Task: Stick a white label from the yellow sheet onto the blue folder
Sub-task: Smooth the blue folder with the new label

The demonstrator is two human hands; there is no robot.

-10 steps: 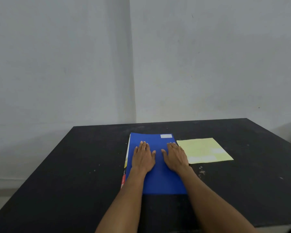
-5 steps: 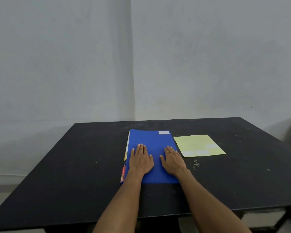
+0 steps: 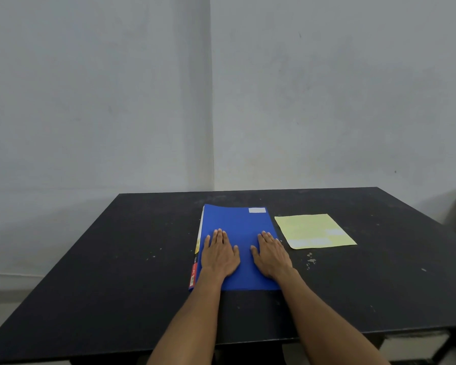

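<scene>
While both flat, open hands press the blue folder (image 3: 238, 233), left hand (image 3: 219, 255) and right hand (image 3: 271, 255) hold nothing.

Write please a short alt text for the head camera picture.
Both hands, left hand and right hand, lie flat and open on a blue folder on a black table. A white label sits at the folder's far right corner; a yellow sheet lies to its right.
</scene>
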